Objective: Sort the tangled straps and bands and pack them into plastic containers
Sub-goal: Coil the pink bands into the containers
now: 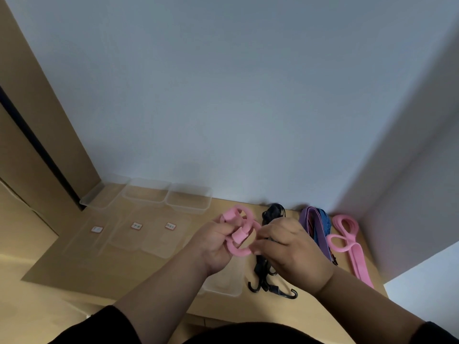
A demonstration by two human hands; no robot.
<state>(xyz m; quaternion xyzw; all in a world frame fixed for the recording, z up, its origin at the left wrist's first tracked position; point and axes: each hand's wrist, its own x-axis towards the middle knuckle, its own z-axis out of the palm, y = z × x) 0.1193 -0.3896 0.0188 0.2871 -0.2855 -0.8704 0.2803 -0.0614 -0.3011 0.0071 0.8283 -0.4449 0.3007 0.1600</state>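
Both hands, left (215,242) and right (289,240), grip a coiled pink band (239,234) that could spring loose if either slips.

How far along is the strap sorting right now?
Early. Done: nothing packed; the three clear containers by the wall look empty, their labelled lids lying off. In hand: both hands, left and right, grip the pink foam-handled band. Left: black hook cords, purple straps, pink bands.
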